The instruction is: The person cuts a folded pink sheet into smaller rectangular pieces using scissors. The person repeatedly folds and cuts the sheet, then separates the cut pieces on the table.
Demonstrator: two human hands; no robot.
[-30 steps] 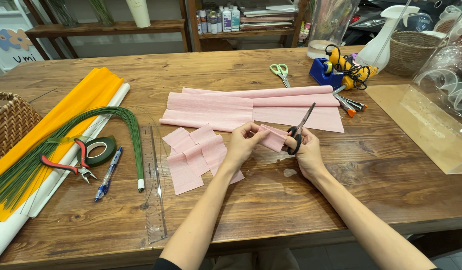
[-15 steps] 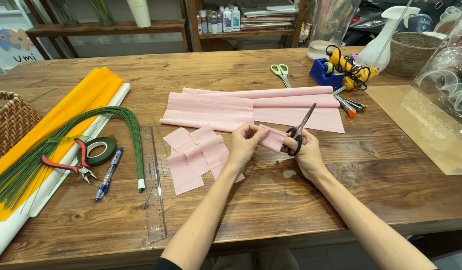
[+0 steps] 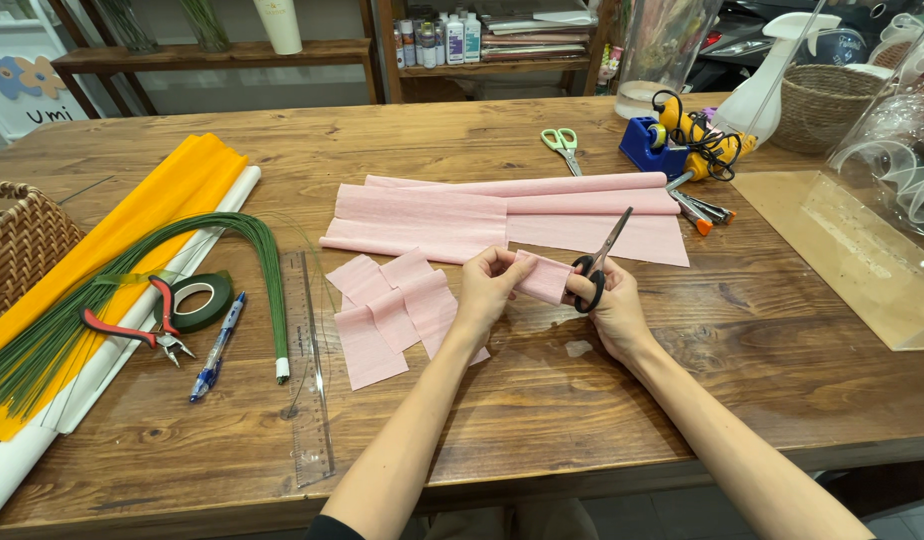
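Pinching a small folded piece of pink paper [image 3: 544, 277] above the middle of the wooden desk [image 3: 542, 420], the left hand [image 3: 490, 287] has its fingers [image 3: 500, 262] closed on the paper's left end, while the right hand [image 3: 612, 305] grips the black handles of a pair of scissors [image 3: 600, 258] and also touches the paper's right end. The right fingers sit through the handle loops, clamped on the scissors, whose blades point up and away with only a narrow gap between them. Just to the left of the hands, several cut pink paper squares [image 3: 392, 310] lie overlapping on the desk. Behind the hands lies a long roll of pink crepe paper [image 3: 452, 215], partly unrolled and flat. A clear ruler [image 3: 307, 380] lies left of the squares, and beside it a bundle of green wire stems [image 3: 132, 290] curves across rolls of orange paper [image 3: 132, 225] and white paper. Red-handled pliers [image 3: 132, 325], a roll of green tape [image 3: 200, 300] and a blue pen [image 3: 217, 345] rest near the stems. A woven basket [image 3: 17, 250] stands at the left edge. Further back lie green-handled scissors [image 3: 562, 148], well apart from the hands, with a blue tape dispenser [image 3: 647, 150] and a yellow glue gun [image 3: 694, 140] to their right.
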